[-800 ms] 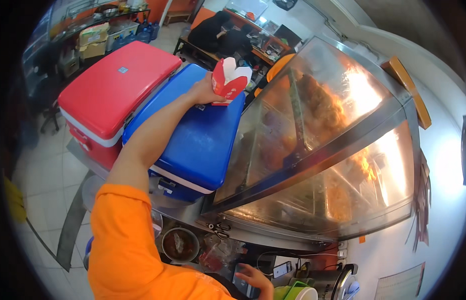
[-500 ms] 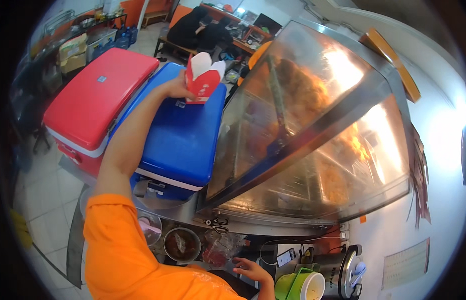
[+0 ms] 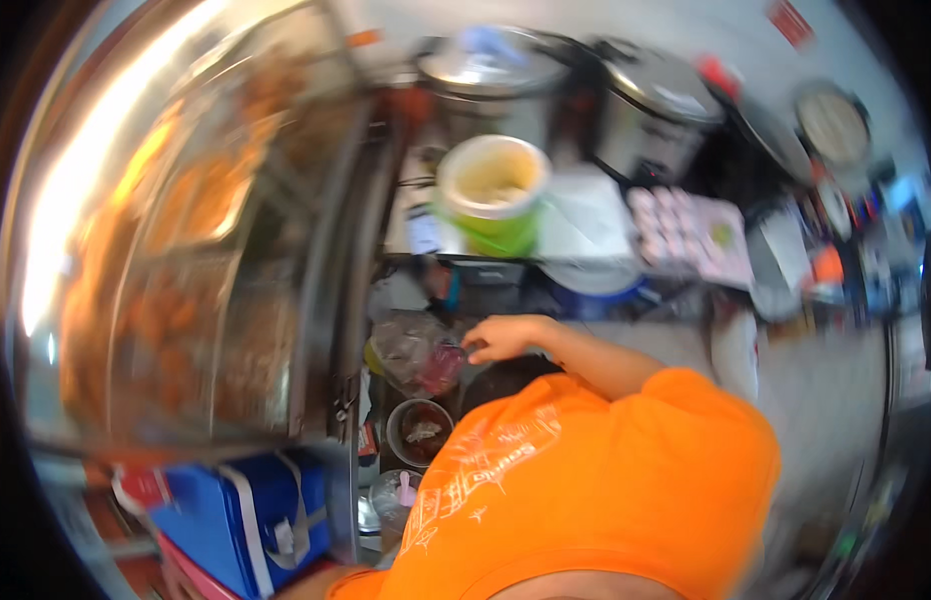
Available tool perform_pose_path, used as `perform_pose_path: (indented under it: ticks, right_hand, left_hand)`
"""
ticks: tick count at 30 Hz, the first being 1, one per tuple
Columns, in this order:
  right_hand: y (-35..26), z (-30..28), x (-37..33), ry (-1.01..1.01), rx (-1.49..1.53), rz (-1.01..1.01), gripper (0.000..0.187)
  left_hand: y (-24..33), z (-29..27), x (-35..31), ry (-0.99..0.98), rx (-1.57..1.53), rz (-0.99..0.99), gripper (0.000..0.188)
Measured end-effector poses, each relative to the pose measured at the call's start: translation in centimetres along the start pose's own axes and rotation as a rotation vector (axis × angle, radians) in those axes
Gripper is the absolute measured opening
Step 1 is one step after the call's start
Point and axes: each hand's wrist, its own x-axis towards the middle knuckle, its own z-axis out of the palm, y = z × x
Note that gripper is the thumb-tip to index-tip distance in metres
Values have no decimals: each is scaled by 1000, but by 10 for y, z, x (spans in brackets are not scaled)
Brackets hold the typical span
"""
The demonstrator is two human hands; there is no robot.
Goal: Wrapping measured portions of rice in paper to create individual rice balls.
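Observation:
My right hand [image 3: 506,340] is raised in front of my orange shirt, fingers loosely bent and apart, nothing visible in them. Just left of it lies a clear plastic bag [image 3: 406,350] with something pink-red inside; whether they touch is unclear. Below the bag is a round bowl [image 3: 422,432] of dark red-brown food, and nearer still a clear container [image 3: 394,495] with a pink handle. At lower left, only part of my left forearm shows; that hand is out of view. A blurred red and white shape, apparently a food box [image 3: 141,488], is at the blue cooler's [image 3: 206,520] far end.
A glass food display case [image 3: 316,250] with fried food fills the left. Across the back stand a green and white tub [image 3: 493,190], two large metal pots [image 3: 496,75], a phone [image 3: 423,230], and a pink tray [image 3: 721,240]. A red cooler [image 3: 191,575] edges in at lower left.
The view has swung far to the right. My left hand, earlier holding the red and white food box over the blue cooler, has left view. My right hand stays near the plastic bag.

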Motion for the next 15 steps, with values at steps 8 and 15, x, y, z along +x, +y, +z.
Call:
perform_pose_path:
  ticks: [8, 15]
  right_hand:
    - [133, 40, -214, 205, 221, 189, 55]
    - [272, 7, -445, 938, 547, 367, 36]
  left_hand:
    - [52, 200, -59, -326, -231, 494, 77]
    - [223, 357, -51, -599, -524, 603, 75]
